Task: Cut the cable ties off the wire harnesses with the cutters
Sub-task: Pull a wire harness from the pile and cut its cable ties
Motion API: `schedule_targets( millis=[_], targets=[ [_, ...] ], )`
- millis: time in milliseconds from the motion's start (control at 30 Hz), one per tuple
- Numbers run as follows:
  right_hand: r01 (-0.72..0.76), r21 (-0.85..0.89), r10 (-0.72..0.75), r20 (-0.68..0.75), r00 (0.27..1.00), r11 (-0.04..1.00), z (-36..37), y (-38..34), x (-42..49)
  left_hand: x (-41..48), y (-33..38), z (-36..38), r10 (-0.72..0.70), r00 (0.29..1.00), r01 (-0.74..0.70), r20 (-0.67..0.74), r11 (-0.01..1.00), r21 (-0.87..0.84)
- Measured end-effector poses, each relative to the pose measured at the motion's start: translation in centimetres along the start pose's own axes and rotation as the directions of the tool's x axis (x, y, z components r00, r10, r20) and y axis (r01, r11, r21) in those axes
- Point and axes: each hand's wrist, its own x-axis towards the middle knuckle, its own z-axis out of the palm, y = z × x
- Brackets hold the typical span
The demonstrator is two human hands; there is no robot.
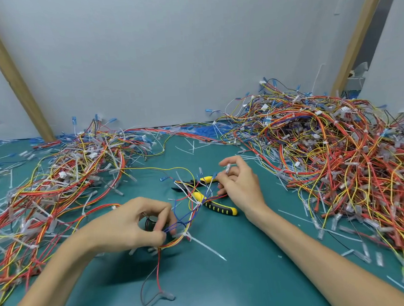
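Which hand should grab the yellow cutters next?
Probably right. The right hand is just beside the cutters, pinching only a wire end, while the left hand grips the harness near its cable tie.

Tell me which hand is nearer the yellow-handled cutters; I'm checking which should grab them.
Right. The right hand is just beside the cutters, pinching a connector; the left hand is farther left, gripping the harness.

This is a small wiring workshop, a rework bench by the look of it. A green mat (pixel 240 269) covers the bench. Coloured wire harnesses (pixel 339 148) lie heaped on both sides, snipped white cable ties (pixel 191 146) litter it, and yellow-handled cutters (pixel 220 208) lie there. Plain grey panels (pixel 165 59) and bare wooden struts (pixel 11 70) close the back.
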Motion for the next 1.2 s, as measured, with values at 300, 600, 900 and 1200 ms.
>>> schedule_targets(
  millis=[300,600,900,1200],
  targets=[
    [-0.003,-0.180,0.043,0.218,0.975,0.984,0.1,-1.1,0.1,-0.2,2.4,0.8,0.000,0.998,0.001,0.060,1.000,-0.013],
    [-0.204,0.223,0.143,0.264,0.954,0.953,-0.8,-1.3,0.4,0.4,2.7,2.6,-0.021,0.992,0.024,0.124,0.999,-0.021],
    [-0.342,0.547,0.320,0.138,0.937,0.764,-1.1,-1.4,1.4,1.1,1.9,3.4,-0.081,0.990,0.086,0.114,0.996,-0.033],
    [-0.283,0.479,0.347,-0.050,0.936,0.831,-3.0,-0.3,3.0,0.8,1.1,2.5,-0.071,0.978,0.102,0.198,0.983,-0.153]
  ],
)
